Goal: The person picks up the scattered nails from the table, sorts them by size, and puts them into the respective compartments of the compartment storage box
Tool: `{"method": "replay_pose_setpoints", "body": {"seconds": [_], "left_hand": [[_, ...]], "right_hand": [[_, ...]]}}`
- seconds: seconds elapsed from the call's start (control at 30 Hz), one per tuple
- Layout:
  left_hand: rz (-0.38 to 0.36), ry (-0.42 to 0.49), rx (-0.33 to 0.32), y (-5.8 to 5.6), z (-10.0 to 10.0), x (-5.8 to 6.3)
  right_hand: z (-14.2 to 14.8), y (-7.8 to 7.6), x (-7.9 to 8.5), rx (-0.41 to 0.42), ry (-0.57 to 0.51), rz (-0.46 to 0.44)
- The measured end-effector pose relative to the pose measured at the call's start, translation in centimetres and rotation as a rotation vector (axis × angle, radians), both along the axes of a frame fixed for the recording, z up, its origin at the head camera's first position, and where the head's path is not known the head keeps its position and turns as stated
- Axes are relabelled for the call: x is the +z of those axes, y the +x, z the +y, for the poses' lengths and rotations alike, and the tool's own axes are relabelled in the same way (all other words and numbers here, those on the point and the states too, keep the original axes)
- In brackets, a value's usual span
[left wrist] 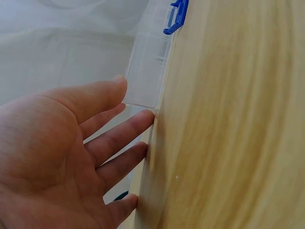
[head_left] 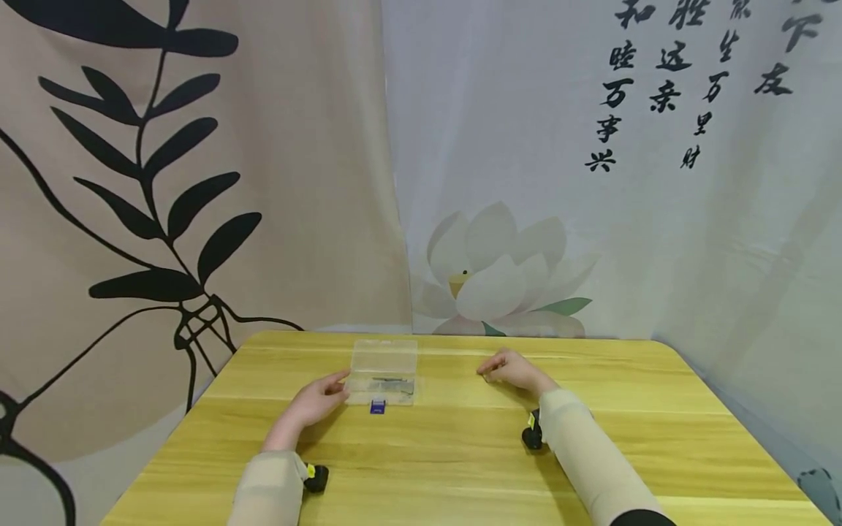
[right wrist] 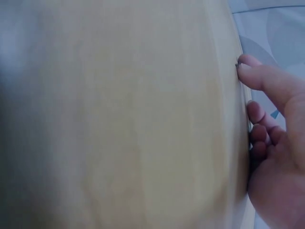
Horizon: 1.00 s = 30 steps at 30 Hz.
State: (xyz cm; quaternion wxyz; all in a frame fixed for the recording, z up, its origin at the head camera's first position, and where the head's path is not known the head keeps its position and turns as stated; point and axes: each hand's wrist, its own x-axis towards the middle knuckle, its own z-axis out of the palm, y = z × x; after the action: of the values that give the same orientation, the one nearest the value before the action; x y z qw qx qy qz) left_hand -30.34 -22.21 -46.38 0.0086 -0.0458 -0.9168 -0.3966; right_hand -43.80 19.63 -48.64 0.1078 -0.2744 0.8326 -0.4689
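Note:
A clear plastic box (head_left: 355, 398) lies on the table with its lid (head_left: 384, 356) raised at the back and a blue latch (head_left: 378, 407) at its front. Thin dark pieces (head_left: 393, 380) show inside it. My left hand (head_left: 319, 399) rests at the box's left end, thumb by the upper edge and fingers loosely extended below, as the left wrist view shows. To the right of the box, my right hand (head_left: 516, 371) is low over the table. Its thumb and index finger pinch a tiny dark piece (right wrist: 237, 62), mostly hidden by the fingertips; its kind cannot be made out.
The wood-grain table (head_left: 421, 460) reaches back to a printed curtain (head_left: 316, 183) with leaves, a lotus and writing. Each wrist carries a small black camera, one on the left (head_left: 316, 478) and one on the right (head_left: 532, 431).

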Motion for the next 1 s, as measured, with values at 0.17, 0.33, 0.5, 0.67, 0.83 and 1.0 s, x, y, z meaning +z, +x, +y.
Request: {"method": "replay_pose_setpoints", "body": {"seconds": [0.17,0.33,0.5,0.67,0.83,1.0], "left_hand": [[0.015,-0.004,0.007,-0.27,-0.03,0.12],[0.013,0.01,0.004,-0.22,-0.08,0.09],[0.008,0.007,-0.004,-0.13,-0.06,-0.1],[0.007,0.01,0.004,-0.13,-0.12,-0.38],[0.007,0.004,0.008,-0.2,-0.14,-0.49],[0.006,0.002,0.017,-0.12,-0.07,-0.4]], "right_hand": [[0.14,-0.1,0.22,-0.004,0.005,0.018],[0.16,-0.15,0.02,-0.003,0.019,0.039],[0.39,-0.06,-0.28,0.056,-0.008,0.054],[0.35,0.28,-0.38,0.06,-0.016,0.037],[0.23,0.51,-0.23,0.049,-0.005,0.028],[0.1,0.63,-0.08,0.063,-0.003,0.04]]}}
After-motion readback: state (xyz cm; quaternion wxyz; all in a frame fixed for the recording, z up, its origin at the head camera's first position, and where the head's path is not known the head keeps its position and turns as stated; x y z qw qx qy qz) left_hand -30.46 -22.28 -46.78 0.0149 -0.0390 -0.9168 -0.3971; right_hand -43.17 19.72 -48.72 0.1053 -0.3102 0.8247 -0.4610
